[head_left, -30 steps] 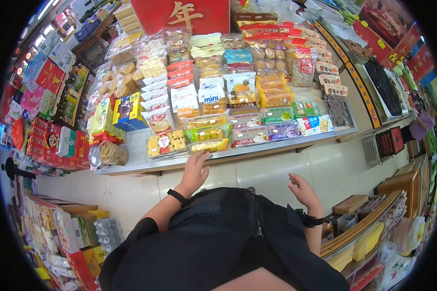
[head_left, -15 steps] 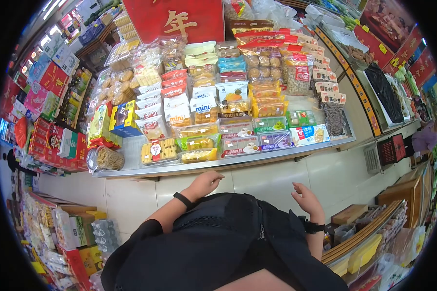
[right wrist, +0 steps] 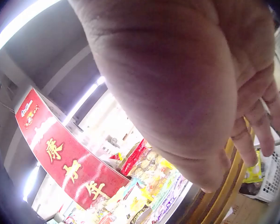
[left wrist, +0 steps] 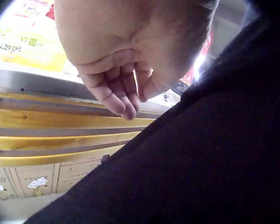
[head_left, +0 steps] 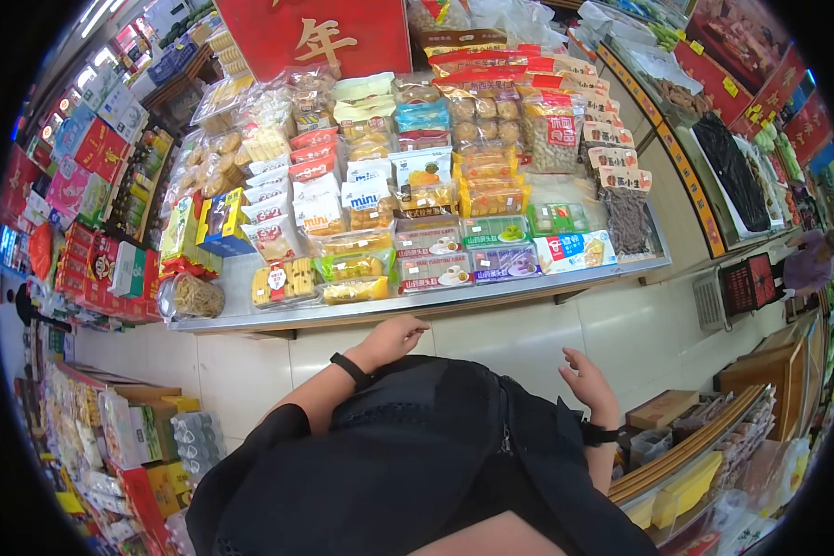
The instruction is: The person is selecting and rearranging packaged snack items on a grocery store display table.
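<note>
My left hand (head_left: 391, 341) hangs just short of the display table's front edge (head_left: 343, 319), holding nothing; in the left wrist view its fingers (left wrist: 113, 95) are loosely bent. The right hand (head_left: 588, 383) is held out on the other side of my body, empty, and the right wrist view shows its fingers (right wrist: 256, 123) relaxed and spread. Nearest the left hand on the table lie a yellow snack pack (head_left: 355, 290) and a tray of cookies (head_left: 284, 282). Purple and red boxes (head_left: 507, 265) stand along the front, with white mini bags (head_left: 368, 196) behind them.
A red sign (head_left: 317, 37) rises behind the snacks. To the right are a red basket (head_left: 749, 284), a person in purple (head_left: 809, 259) and a wooden-edged shelf (head_left: 690, 449). Red gift boxes (head_left: 111, 274) stand at left, above a lower shelf with clear egg trays (head_left: 197, 440).
The left hand has drawn back from the yellow pack at the table edge towards my body. The right hand has lowered slightly. The table's goods have shifted left in the head view.
</note>
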